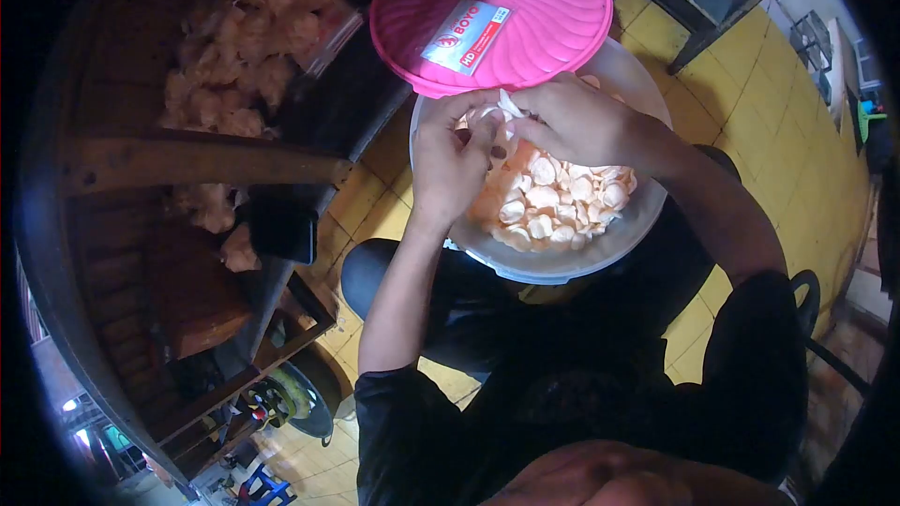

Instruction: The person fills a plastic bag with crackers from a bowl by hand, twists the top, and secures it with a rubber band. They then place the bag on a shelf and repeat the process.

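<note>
Both hands meet over a large translucent plastic tub (553,274) on my lap. Round, pale orange crackers (562,192) lie loose in it. My left hand (450,164) and my right hand (577,122) have their fingers closed around the gathered top of what looks like a clear plastic bag (508,105). A whitish tip of it sticks up between the fingers. The bag's body is mostly hidden by my hands and hard to tell from the crackers below. A pink lid (553,0) with a label leans at the tub's far rim.
Left of me, a wooden bench (187,164) carries many clear bags of crackers (253,47) and a black phone (286,232) at its edge. A wooden chair (689,0) stands on the yellow tiled floor (750,122). A pan (314,403) is low at left.
</note>
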Available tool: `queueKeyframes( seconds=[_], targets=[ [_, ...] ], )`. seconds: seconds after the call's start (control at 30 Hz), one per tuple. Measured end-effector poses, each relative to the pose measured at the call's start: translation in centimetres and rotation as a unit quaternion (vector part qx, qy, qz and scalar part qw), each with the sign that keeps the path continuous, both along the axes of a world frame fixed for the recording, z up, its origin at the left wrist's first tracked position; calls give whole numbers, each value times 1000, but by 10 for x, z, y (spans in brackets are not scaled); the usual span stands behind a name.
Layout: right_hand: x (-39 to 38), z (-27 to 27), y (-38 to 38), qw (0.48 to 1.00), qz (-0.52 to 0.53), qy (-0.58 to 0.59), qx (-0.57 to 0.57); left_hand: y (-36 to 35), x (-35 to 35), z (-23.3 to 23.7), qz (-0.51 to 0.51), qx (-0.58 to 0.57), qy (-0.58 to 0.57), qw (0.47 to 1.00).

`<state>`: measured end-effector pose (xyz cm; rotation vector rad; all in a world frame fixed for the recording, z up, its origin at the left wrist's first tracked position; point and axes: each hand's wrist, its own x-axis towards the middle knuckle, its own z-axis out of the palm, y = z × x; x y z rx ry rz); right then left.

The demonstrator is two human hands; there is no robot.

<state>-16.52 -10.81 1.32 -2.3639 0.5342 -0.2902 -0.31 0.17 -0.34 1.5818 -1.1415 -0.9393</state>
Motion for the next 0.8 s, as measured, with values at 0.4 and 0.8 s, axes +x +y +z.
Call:
queueKeyframes(
  seconds=[0.4,0.8],
  targets=[
    [9,-9,6,989,-18,86,-117,-1,-3,1,-2,-7,104,995],
    [4,-19,-15,937,-30,-145,318,1,8,-4,-3,-32,-156,987]
  ],
)
